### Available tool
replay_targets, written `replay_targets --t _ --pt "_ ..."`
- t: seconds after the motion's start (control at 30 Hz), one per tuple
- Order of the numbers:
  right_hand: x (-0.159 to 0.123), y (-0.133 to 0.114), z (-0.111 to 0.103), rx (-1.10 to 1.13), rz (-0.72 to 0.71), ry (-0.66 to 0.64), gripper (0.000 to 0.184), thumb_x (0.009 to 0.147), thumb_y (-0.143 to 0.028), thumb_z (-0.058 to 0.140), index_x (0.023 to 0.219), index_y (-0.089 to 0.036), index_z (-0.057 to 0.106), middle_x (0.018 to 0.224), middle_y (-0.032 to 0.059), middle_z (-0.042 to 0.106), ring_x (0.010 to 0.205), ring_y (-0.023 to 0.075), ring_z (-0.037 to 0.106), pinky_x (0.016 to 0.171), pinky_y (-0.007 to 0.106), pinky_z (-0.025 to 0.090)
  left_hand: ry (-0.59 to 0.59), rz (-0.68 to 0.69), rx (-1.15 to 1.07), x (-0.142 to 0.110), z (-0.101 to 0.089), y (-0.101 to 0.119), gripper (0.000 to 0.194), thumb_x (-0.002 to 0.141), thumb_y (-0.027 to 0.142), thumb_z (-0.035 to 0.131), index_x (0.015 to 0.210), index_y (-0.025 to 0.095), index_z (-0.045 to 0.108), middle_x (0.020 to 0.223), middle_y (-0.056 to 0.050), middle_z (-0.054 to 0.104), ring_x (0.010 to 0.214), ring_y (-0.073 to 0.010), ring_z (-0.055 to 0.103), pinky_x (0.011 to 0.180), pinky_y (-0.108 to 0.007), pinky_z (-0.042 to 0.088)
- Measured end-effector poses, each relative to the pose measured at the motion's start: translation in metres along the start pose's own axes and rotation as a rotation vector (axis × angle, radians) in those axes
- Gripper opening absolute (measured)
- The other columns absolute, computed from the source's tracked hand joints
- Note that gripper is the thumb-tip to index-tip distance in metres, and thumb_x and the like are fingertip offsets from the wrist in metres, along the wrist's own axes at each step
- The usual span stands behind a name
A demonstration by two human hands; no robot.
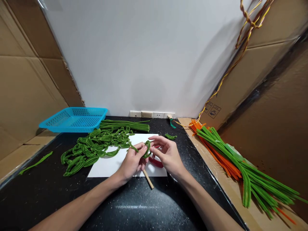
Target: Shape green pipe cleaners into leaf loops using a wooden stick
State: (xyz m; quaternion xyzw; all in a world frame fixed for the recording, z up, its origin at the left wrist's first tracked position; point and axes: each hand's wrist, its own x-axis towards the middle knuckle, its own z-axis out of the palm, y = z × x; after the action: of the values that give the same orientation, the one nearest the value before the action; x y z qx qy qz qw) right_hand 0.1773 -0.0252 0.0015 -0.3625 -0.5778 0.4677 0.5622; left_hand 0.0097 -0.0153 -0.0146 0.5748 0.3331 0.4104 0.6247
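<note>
Loop of fuzzy dk-green stem, 1 pc, bent to an oval, is up btwn both hands over a white paper sheet on the bench. L hand: thumb + fingers pinching the loop's L side; thin wooden stick, 1, smooth & round, pokes out below that hand. R hand: fingers curved, thumb + fingertips close in at the loop's R side; can't tell how hard they press. Red item, 1, smooth, partly hidden behind R hand.

Bench is black, glossy, speckled. Pile of leaf-shaped loops, same fuzzy stuff, on L, partly on the paper; dozens, too tangled for an exact ct. Single leaf shape, 1, apart, past R hand. Straight dk-green stems, 1 bundle, behind the pile. Blue tray, 1, plastic w/ perforated mesh, back L. Lt-green strip, 1, flat, far L.

R side, on cardboard: bright green stems, 1 bundle, over orange stems, 1 bundle. Socket plates: 4 in a row at the wall.
</note>
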Motion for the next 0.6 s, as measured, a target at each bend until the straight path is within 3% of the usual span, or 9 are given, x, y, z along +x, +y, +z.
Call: replay_targets --t 0.2,0.37,0.5,0.6 --pt "-0.0029 -0.0018 0.0008 -0.125 0.014 -0.024 0.028 0.088 -0.033 0.076 0.114 -0.022 0.076 0.093 0.0044 0.073 0.08 0.0173 0.066 0.069 0.029 0.053 0.039 0.04 0.175 -0.0031 -0.0006 0.0004 0.039 0.101 0.054 0.054 0.087 0.018 0.056 0.058 0.005 0.057 0.039 -0.0065 0.046 0.038 -0.016 0.031" --pt "-0.0031 -0.0001 -0.0018 -0.288 -0.063 0.038 0.011 0.087 -0.027 0.077 0.095 -0.021 0.082 0.09 0.0051 0.074 0.079 0.0175 0.067 0.07 0.029 0.053 0.034 0.05 0.323 -0.006 -0.0005 0.0002 0.039 0.103 0.051 0.051 0.087 0.017 0.06 0.054 0.005 0.053 0.043 -0.0068 0.041 0.043 -0.017 0.031" --pt "-0.0006 0.0019 -0.0051 -0.244 -0.13 0.088 0.005 0.084 -0.026 0.08 0.085 -0.023 0.084 0.099 0.0067 0.072 0.087 0.0189 0.068 0.069 0.029 0.054 0.017 0.035 0.286 -0.0061 0.0008 -0.0011 0.04 0.104 0.053 0.05 0.085 0.018 0.057 0.055 0.004 0.056 0.041 -0.0069 0.041 0.042 -0.017 0.031" --pt "0.0017 0.0014 -0.0066 -0.104 -0.102 0.133 0.006 0.078 -0.03 0.086 0.08 -0.023 0.084 0.099 0.0069 0.071 0.087 0.0189 0.068 0.068 0.028 0.056 0.012 0.029 0.269 -0.0065 0.002 0.0 0.043 0.103 0.056 0.05 0.082 0.019 0.054 0.055 0.004 0.058 0.038 -0.0058 0.038 0.04 -0.017 0.029"
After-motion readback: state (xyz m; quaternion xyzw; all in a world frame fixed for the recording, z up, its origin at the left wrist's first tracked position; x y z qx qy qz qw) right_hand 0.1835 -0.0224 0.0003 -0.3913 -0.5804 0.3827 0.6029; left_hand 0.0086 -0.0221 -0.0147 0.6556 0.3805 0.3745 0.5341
